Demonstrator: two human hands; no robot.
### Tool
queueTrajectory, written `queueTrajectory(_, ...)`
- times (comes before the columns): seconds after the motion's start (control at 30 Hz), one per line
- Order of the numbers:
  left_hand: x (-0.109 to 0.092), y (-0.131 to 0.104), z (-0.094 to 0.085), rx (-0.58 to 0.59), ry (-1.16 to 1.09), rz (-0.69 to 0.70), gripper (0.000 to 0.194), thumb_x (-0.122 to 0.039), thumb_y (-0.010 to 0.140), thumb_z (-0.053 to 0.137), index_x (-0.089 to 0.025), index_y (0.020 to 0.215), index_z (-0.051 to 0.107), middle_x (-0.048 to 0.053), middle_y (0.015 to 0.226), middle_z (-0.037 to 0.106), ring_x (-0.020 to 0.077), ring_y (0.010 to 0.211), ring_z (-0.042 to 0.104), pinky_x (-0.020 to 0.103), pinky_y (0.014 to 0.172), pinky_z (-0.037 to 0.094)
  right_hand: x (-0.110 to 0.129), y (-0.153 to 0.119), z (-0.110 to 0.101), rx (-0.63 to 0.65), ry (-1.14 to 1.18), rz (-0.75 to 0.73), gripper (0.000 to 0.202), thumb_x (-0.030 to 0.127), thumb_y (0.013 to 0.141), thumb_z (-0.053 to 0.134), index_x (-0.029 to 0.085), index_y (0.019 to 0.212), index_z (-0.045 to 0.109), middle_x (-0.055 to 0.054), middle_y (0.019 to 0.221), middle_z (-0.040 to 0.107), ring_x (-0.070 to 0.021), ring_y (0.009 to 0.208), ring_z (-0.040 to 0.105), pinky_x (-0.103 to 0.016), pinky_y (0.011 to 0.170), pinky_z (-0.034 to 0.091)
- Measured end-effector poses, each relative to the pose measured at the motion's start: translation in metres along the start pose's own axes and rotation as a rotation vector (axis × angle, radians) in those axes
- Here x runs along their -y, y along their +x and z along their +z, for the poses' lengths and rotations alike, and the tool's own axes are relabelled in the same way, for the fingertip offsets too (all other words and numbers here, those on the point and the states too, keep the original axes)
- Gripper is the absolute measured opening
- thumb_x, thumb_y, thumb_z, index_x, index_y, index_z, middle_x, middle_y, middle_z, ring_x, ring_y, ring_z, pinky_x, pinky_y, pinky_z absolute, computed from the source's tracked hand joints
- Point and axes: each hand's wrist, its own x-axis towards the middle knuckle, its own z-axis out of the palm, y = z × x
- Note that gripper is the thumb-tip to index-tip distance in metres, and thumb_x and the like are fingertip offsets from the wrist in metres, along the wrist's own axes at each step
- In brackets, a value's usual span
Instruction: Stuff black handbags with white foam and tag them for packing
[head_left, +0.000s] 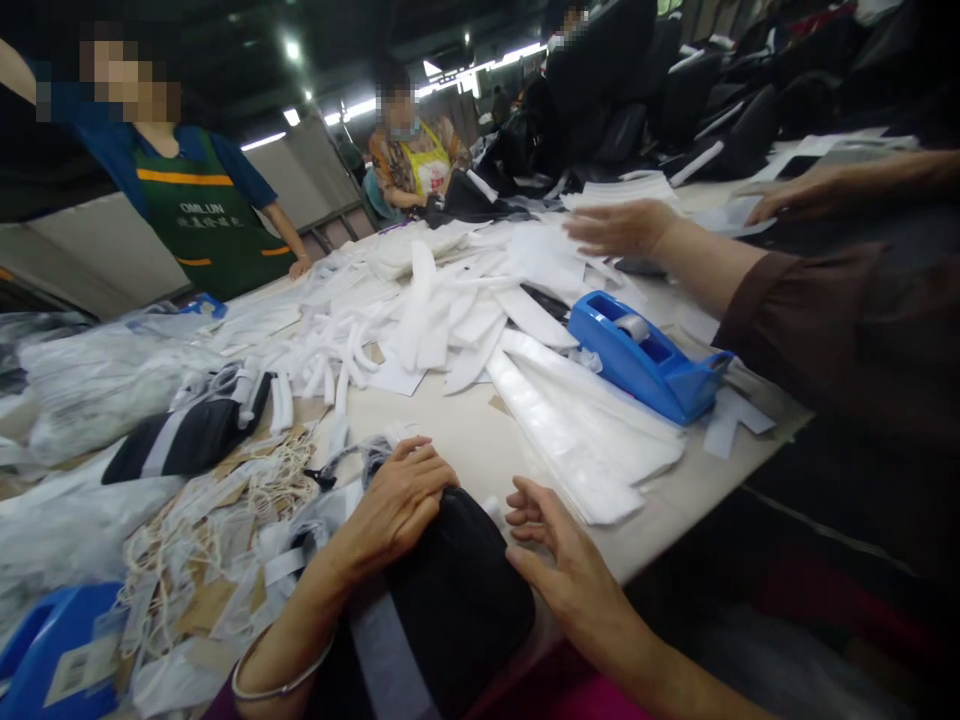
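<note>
A black bag (pixel 465 600) with a pale band around it lies at the near edge of the table, below the middle of the head view. My left hand (pixel 401 500) rests over its upper left end, fingers bent against it; whether they grip the bag or the clear plastic-wrapped strap beside it is hard to tell. Just right of the bag, my right hand (pixel 551 540) is raised with its fingers apart and nothing in it. A stack of clear plastic sleeves (pixel 585 430) lies beyond my right hand.
A blue tape dispenser (pixel 645 355) stands at right, near a co-worker's hands (pixel 630 228). White padding pieces (pixel 442 310) cover the table's middle. Left are another black bag (pixel 187 440), cords and scraps (pixel 232 530), and another blue dispenser (pixel 60 650). Two people are across the table.
</note>
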Motion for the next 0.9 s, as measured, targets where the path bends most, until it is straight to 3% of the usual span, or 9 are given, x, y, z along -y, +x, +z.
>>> queueTrajectory(0.17,-0.003,0.001,-0.003,0.012,-0.038,0.0,0.027,-0.018,0.091,0.031,-0.02,0.094,0.058,0.003,0.093,0.063,0.0185,0.092,0.053,0.045,0.11,0.022,-0.002,0.01,0.001,-0.001,-0.016,0.005,0.044,0.016,0.084,0.049,0.022,0.128,0.046,-0.007,0.117,0.052,-0.0169,0.102,0.055,-0.034,0.09,0.048)
queueTrajectory(0.3,-0.004,0.0,-0.003,0.003,-0.077,-0.005,0.021,-0.02,0.091,0.036,-0.02,0.095,0.056,0.002,0.094,0.062,0.0181,0.094,0.054,0.045,0.111,0.02,0.006,0.022,0.001,0.074,-0.093,-0.059,0.041,0.021,0.083,0.058,0.023,0.123,0.052,-0.006,0.119,0.053,-0.0193,0.11,0.051,-0.037,0.098,0.042)
queueTrajectory(0.4,-0.003,-0.002,-0.001,-0.02,-0.105,-0.009,0.016,-0.02,0.089,0.04,-0.02,0.097,0.054,0.003,0.096,0.062,0.0181,0.095,0.054,0.045,0.111,0.021,0.011,0.026,0.005,0.165,-0.09,0.0,0.054,0.023,0.072,0.071,0.023,0.123,0.053,-0.003,0.113,0.057,-0.0196,0.102,0.054,-0.036,0.093,0.044)
queueTrajectory(0.53,0.001,-0.001,0.002,-0.059,-0.117,-0.017,0.014,-0.017,0.089,0.041,-0.019,0.095,0.053,0.003,0.097,0.062,0.0177,0.096,0.054,0.046,0.111,0.021,0.011,0.023,0.012,0.084,-0.053,0.07,0.068,0.018,0.066,0.074,0.025,0.128,0.047,0.0,0.108,0.059,-0.0176,0.095,0.056,-0.033,0.088,0.044)
queueTrajectory(0.63,0.002,-0.001,0.004,-0.058,-0.118,-0.022,0.014,-0.017,0.089,0.04,-0.019,0.093,0.053,0.003,0.095,0.062,0.0174,0.094,0.054,0.046,0.11,0.022,0.005,0.023,0.013,0.075,0.143,0.105,0.049,0.022,0.076,0.065,0.024,0.123,0.05,-0.001,0.11,0.061,-0.0163,0.096,0.058,-0.031,0.089,0.044)
queueTrajectory(0.73,0.002,-0.001,0.004,-0.053,-0.115,-0.02,0.015,-0.016,0.089,0.039,-0.019,0.093,0.053,0.004,0.094,0.062,0.0174,0.093,0.054,0.047,0.109,0.023,-0.002,0.029,0.009,0.123,0.285,0.164,0.024,0.023,0.084,0.053,0.018,0.107,0.06,-0.003,0.099,0.065,-0.016,0.09,0.06,-0.029,0.083,0.045)
queueTrajectory(0.9,0.001,0.0,0.003,-0.049,-0.106,-0.022,0.016,-0.017,0.09,0.038,-0.019,0.091,0.054,0.003,0.089,0.061,0.0167,0.089,0.054,0.046,0.109,0.024,-0.003,0.044,0.008,0.134,0.149,0.127,0.018,0.013,0.079,0.054,0.017,0.089,0.069,0.0,0.081,0.067,-0.0162,0.082,0.061,-0.028,0.08,0.045)
